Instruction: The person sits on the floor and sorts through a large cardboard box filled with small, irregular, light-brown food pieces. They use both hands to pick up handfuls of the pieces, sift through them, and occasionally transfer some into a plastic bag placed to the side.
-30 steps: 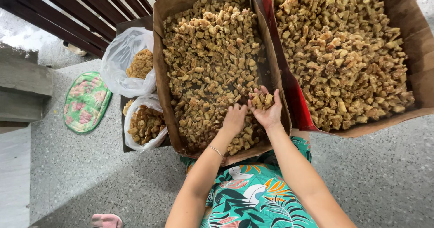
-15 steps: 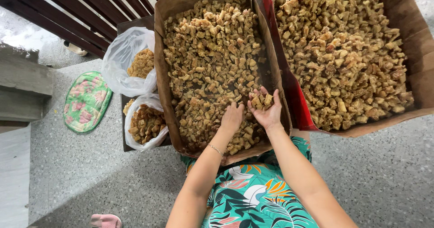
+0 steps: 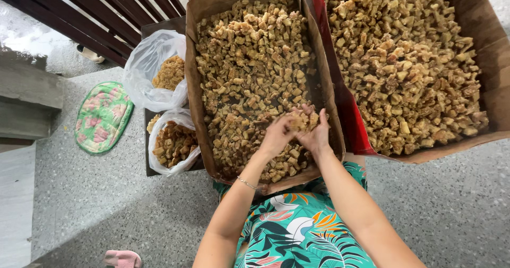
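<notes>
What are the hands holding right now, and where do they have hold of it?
Both hands, left and right, cup a small heap of brown chunks between them, gripping it from the sides and below, over the near end of the left box.

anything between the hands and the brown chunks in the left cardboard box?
Nothing visible. The left hand and right hand are already in the cardboard box, cupping a clump of brown chunks between them. The box is open-topped, with no lid or wrap over it.

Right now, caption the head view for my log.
Both hands, left hand and right hand, cup brown chunks over a cardboard box.
</notes>
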